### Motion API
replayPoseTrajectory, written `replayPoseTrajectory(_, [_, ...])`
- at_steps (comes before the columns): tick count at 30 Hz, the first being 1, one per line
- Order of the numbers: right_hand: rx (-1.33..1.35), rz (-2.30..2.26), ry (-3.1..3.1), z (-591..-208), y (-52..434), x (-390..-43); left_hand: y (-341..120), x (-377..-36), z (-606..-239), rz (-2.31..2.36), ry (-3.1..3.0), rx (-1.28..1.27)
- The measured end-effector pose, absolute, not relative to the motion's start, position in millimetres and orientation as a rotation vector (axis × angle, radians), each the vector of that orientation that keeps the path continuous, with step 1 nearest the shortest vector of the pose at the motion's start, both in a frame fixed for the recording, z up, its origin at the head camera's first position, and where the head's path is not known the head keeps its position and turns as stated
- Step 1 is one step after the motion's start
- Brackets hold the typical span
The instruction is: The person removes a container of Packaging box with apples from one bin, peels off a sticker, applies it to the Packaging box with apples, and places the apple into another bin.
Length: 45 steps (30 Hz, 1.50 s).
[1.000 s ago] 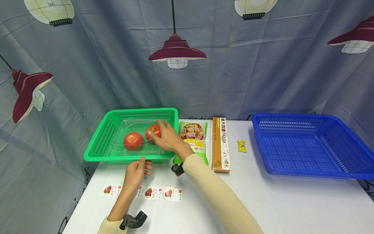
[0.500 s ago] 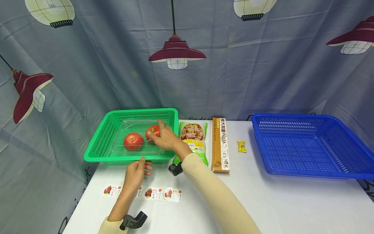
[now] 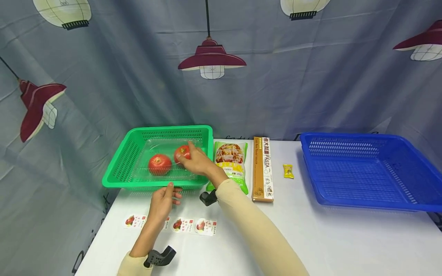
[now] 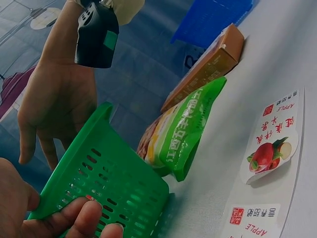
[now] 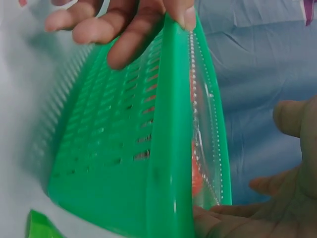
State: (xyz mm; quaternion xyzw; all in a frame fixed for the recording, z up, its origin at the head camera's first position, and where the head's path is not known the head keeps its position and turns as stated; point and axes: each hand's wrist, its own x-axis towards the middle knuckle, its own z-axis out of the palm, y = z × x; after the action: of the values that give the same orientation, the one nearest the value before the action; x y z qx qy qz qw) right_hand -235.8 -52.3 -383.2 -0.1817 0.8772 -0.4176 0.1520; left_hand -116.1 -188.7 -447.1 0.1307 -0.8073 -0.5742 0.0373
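A green basket stands at the table's left and holds a clear plastic tray with two red round fruits. My left hand grips the basket's near rim, thumb on top and fingers curled against the outer wall. My right hand reaches over the basket's right side, fingers fairly straight, against the right fruit. Its open palm shows beside the tray's edge.
A green snack bag, a brown pasta box and a small yellow packet lie mid-table. A blue basket stands at the right. Several apple stickers lie near the front edge.
The view has shifted slightly. Both hands stay where they were, the left on the basket rim, the right by the right fruit.
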Motion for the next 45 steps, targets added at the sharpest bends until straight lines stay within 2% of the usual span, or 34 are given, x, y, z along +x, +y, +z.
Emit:
replayPoseTrajectory(13, [-0.454, -1.343, 2.521, -389, -61, -238, -189, -119, -447, -1.742, -2.484, 0.428])
replayPoseTrajectory(24, [-0.259, -1.402, 2.504, -396, -69, -236, -189, -116, -448, -1.758, -2.487, 0.440])
replayPoseTrajectory(35, [-0.299, -1.357, 2.474, -392, -69, -239, -189, -119, -448, -1.775, -2.466, 0.438])
replayPoseTrajectory(45, [-0.206, -1.438, 2.477, -393, -72, -238, -188, -119, -448, -1.756, -2.480, 0.440])
